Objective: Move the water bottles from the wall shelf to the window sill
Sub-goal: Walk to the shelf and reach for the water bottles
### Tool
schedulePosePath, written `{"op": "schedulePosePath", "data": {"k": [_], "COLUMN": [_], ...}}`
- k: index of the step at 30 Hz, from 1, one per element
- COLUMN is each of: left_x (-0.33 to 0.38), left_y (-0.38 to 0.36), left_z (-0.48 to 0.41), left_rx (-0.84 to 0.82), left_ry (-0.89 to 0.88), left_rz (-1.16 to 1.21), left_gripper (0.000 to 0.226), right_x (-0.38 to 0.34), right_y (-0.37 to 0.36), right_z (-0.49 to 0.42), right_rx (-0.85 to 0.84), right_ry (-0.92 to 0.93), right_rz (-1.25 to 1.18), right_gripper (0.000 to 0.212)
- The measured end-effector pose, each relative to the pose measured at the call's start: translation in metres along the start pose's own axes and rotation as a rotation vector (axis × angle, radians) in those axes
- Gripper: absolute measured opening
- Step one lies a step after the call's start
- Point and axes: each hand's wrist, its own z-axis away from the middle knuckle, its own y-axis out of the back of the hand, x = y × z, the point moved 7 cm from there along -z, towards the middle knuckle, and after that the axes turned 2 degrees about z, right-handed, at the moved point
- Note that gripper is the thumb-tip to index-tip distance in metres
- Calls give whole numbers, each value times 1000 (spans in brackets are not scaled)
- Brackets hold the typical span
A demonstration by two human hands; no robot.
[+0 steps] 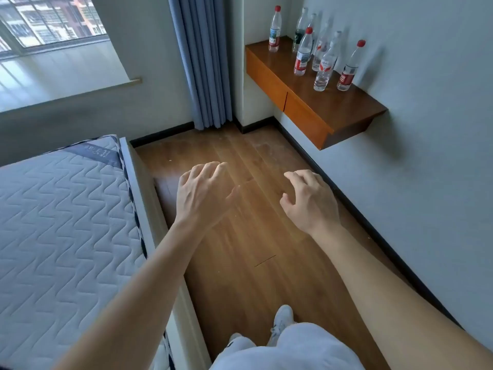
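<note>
My left hand (201, 193) and right hand (310, 200) hang loose and hold nothing. All the water bottles (324, 65) stand on the wall shelf (333, 110). The window sill (66, 84) has none, so I think everything is left.

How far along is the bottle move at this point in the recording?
Done: nothing visibly; no bottle shows on the white window sill. In hand: nothing; the left hand and right hand hang open over the wooden floor. Left: all the clear plastic water bottles, about seven, standing on the brown wooden wall shelf.
</note>
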Motion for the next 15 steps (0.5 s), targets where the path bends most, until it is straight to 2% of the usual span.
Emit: {"op": "schedulePosePath", "data": {"k": [9, 15], "left_x": [3, 15], "left_y": [-26, -55], "left_z": [-59, -140], "left_rx": [14, 14], "left_ry": [-37, -15], "left_rz": [6, 2], "left_gripper": [58, 62], "right_x": [26, 59], "right_y": [-25, -42], "right_z": [-51, -126], "right_rx": [-19, -22], "right_ry": [-34, -27], "right_rz": [-23, -35], "right_gripper": [45, 45]}}
